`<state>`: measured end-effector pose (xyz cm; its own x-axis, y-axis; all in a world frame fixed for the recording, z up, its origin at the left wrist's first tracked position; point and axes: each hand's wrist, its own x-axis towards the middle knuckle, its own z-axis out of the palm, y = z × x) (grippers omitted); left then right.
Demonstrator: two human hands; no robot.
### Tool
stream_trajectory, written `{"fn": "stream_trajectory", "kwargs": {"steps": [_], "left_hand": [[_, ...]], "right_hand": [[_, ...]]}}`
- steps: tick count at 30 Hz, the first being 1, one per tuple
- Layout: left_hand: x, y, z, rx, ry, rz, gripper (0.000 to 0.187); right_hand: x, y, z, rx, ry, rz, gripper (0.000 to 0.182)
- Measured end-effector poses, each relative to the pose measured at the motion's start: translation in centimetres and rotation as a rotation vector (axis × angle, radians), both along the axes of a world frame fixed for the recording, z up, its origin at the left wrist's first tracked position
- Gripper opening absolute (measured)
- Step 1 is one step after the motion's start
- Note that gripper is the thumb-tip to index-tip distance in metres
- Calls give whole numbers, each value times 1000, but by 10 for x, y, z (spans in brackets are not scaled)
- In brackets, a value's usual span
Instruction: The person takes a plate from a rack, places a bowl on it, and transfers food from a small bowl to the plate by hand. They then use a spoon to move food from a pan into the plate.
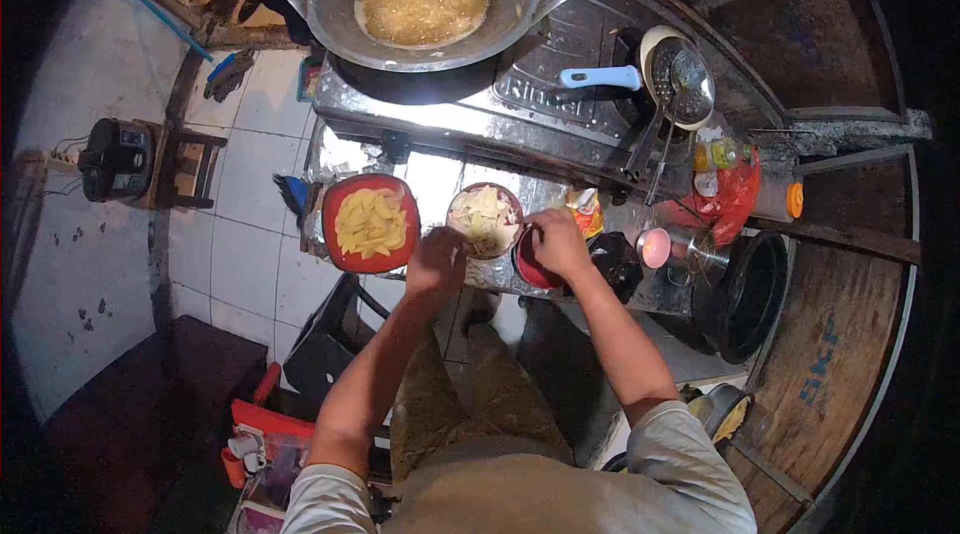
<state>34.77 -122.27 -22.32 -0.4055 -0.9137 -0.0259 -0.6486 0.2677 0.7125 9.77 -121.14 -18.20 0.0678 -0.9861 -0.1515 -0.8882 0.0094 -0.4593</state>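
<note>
A small bowl [486,252] of pale cut slices [484,214] stands on the counter between my hands. My left hand [438,260] is curled at the bowl's lower left edge, its fingertips mostly hidden. Over a red container [530,272], my right hand [558,242] is closed, fingertips pinched close to the bowl's right rim; I cannot make out what is in them. Left of my left hand sits a red square plate [338,256] of yellowish cut pieces [370,222].
On the stove [440,119] at the top stands a large wok [335,34] of bubbling oil with food frying. A blue-handled pan [600,78] and a strainer [690,84] lie to its right. Farther right are a pink cup [654,248], a red plastic bag [735,196] and a black tub [712,309].
</note>
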Motion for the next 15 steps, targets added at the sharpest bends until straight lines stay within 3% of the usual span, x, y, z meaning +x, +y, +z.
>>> {"fn": "stream_trajectory", "kwargs": {"steps": [2, 5, 7, 8, 11, 14, 15], "left_hand": [[6, 23, 5, -120, 218, 94, 20], [17, 69, -3, 511, 318, 287, 23], [27, 96, 0, 648, 254, 292, 29], [34, 108, 1, 714, 222, 297, 32], [51, 141, 6, 886, 39, 330, 36], [83, 180, -26, 597, 272, 126, 40], [82, 181, -19, 615, 237, 229, 33]], "right_hand": [[11, 8, -5, 11, -19, 29, 21], [34, 5, -16, 119, 88, 60, 22], [52, -5, -4, 274, 238, 70, 30], [55, -4, -12, 230, 245, 49, 36], [63, -10, -37, 244, 328, 4, 32], [65, -16, -33, 321, 309, -46, 27], [61, -19, -29, 328, 220, -117, 26]]}}
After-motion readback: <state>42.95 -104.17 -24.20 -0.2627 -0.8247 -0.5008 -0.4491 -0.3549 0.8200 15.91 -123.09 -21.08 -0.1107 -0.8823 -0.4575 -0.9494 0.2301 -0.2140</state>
